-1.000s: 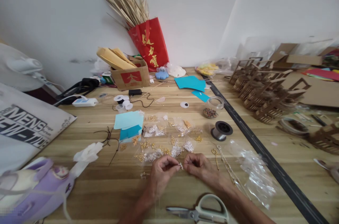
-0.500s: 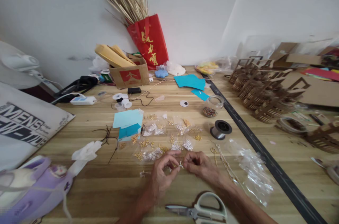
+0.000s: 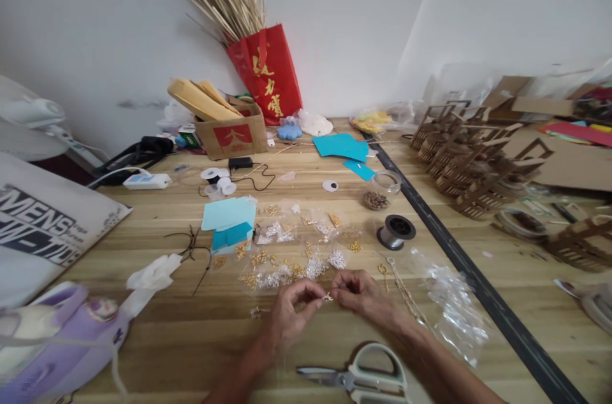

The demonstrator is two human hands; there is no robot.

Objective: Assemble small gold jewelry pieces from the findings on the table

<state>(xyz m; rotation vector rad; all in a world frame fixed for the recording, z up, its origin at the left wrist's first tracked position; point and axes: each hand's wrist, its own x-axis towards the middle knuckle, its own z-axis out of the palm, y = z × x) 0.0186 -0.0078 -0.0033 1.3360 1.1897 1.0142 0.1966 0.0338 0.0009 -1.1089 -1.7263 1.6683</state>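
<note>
My left hand pinches a tiny silver-and-gold metal jewellery piece between thumb and forefinger. Facing it, my right hand has its fingertips closed against the right side of the same piece; its exact shape is too small to make out. Just beyond the hands lie small heaps of silver findings and gold findings, some on clear plastic bags. Scissors with pale handles lie below the hands, blades pointing left. To the right of my right hand rest gold-coloured chains.
A spool of wire and a glass jar with beads by its mouth stand right of the findings. Crumpled clear bags lie right. Blue paper sheets, a purple figure and a white power strip are left.
The fingers of my left hand have come closer together around the small piece. My right hand has hardly moved. The whole view has shifted slightly.
</note>
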